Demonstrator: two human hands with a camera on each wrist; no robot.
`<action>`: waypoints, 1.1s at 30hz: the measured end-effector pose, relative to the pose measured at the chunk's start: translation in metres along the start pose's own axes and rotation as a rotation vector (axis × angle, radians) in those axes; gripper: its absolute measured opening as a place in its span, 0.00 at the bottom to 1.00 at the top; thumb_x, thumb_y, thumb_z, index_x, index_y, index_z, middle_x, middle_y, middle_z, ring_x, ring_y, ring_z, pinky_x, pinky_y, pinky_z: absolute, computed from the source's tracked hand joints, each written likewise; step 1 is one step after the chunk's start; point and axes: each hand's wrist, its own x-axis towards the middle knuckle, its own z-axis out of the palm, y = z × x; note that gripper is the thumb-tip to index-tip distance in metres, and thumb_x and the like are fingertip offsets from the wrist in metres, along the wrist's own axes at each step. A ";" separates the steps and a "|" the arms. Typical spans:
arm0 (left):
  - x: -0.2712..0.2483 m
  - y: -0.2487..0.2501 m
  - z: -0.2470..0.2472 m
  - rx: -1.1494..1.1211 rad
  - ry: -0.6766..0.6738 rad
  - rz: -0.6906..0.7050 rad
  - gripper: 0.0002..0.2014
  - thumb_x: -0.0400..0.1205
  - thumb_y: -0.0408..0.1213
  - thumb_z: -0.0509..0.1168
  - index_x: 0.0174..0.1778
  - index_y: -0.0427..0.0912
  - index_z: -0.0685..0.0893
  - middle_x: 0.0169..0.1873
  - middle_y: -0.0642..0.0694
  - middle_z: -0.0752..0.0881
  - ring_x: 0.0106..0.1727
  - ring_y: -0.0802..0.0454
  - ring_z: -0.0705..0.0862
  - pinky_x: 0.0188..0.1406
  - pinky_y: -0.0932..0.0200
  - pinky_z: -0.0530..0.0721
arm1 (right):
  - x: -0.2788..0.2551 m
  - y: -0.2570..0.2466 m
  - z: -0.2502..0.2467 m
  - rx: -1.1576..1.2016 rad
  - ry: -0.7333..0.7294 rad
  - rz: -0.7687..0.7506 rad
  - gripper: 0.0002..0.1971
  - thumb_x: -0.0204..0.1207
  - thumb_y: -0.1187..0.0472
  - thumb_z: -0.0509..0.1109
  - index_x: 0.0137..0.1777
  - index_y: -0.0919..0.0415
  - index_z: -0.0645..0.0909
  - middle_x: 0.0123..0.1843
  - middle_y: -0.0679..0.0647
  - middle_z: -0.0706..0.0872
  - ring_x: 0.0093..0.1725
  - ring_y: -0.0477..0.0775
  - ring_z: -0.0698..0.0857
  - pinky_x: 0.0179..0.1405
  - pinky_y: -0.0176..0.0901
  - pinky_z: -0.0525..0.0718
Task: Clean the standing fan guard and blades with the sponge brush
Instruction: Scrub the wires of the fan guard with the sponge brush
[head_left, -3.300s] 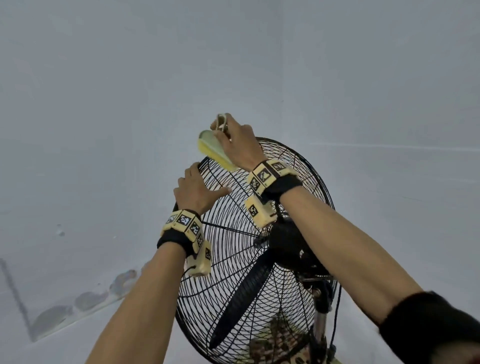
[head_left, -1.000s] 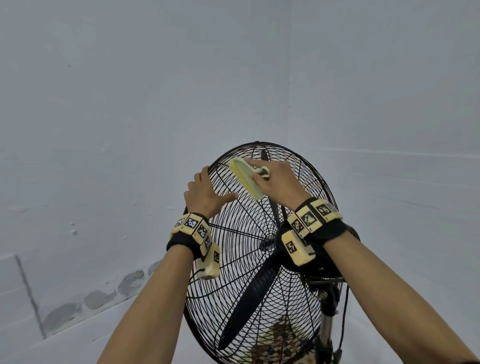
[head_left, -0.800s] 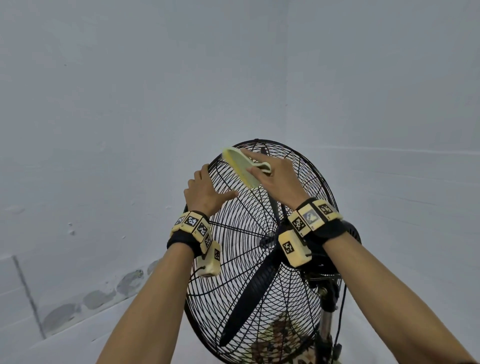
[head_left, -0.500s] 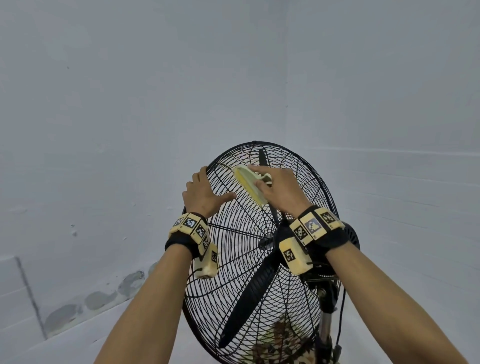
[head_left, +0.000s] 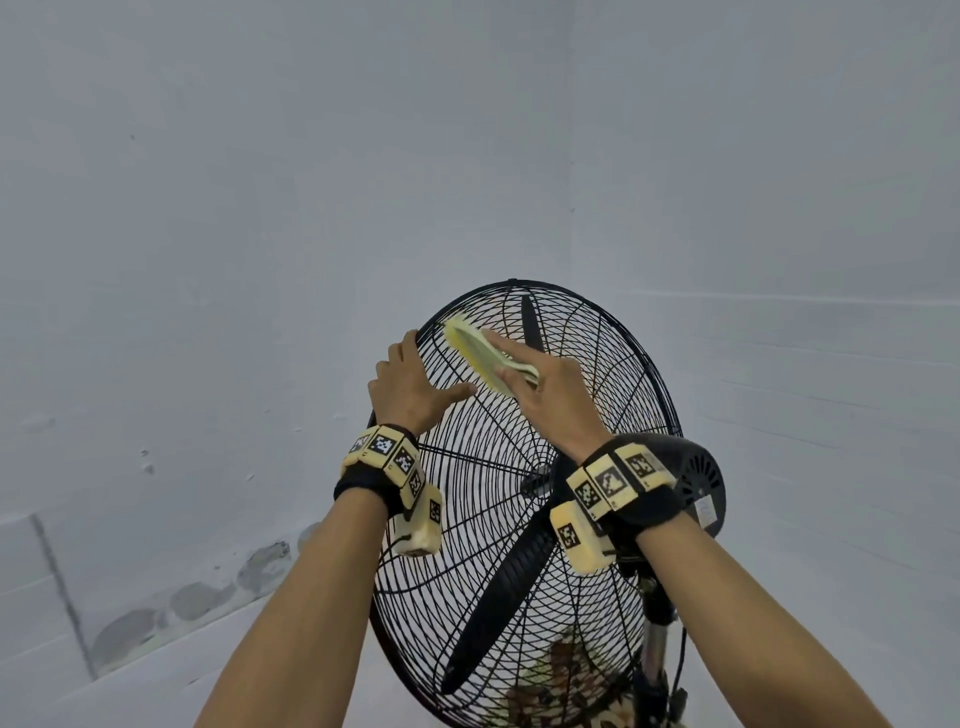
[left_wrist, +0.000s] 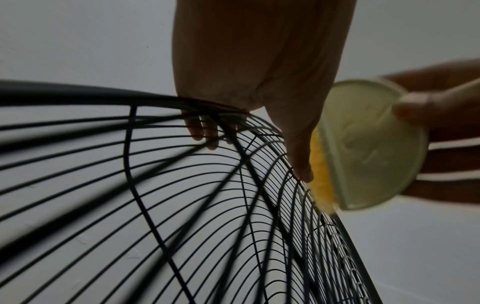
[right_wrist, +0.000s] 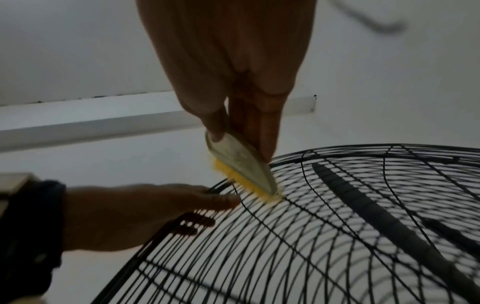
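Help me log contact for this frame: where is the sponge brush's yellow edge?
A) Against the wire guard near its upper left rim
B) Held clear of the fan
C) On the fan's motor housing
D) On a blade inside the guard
A: the right hand holds the sponge brush with its yellow edge on the wire guard, beside the left hand gripping the rim.

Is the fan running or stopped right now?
Stopped, as far as the views show: the blades appear sharp and unblurred behind the guard in the head view; the right wrist view shows one distinct blade.
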 end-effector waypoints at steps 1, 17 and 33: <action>0.001 0.000 0.000 0.001 -0.002 -0.002 0.59 0.72 0.67 0.78 0.91 0.44 0.54 0.87 0.41 0.65 0.84 0.35 0.67 0.80 0.33 0.69 | -0.003 0.004 0.002 -0.057 -0.016 0.027 0.26 0.85 0.62 0.70 0.82 0.48 0.73 0.60 0.59 0.91 0.39 0.55 0.92 0.35 0.42 0.91; 0.001 -0.010 -0.001 0.005 0.003 -0.013 0.61 0.71 0.67 0.79 0.91 0.44 0.54 0.87 0.40 0.65 0.84 0.33 0.67 0.79 0.30 0.70 | -0.056 0.001 0.039 -0.281 0.066 0.381 0.24 0.91 0.63 0.62 0.86 0.55 0.69 0.51 0.61 0.88 0.51 0.59 0.85 0.53 0.52 0.89; 0.006 -0.010 0.003 0.018 0.012 0.021 0.58 0.73 0.64 0.79 0.91 0.43 0.56 0.86 0.38 0.66 0.82 0.32 0.69 0.76 0.31 0.71 | -0.064 -0.028 0.070 -0.053 0.133 0.177 0.26 0.88 0.67 0.65 0.85 0.55 0.70 0.79 0.62 0.79 0.75 0.63 0.82 0.70 0.61 0.85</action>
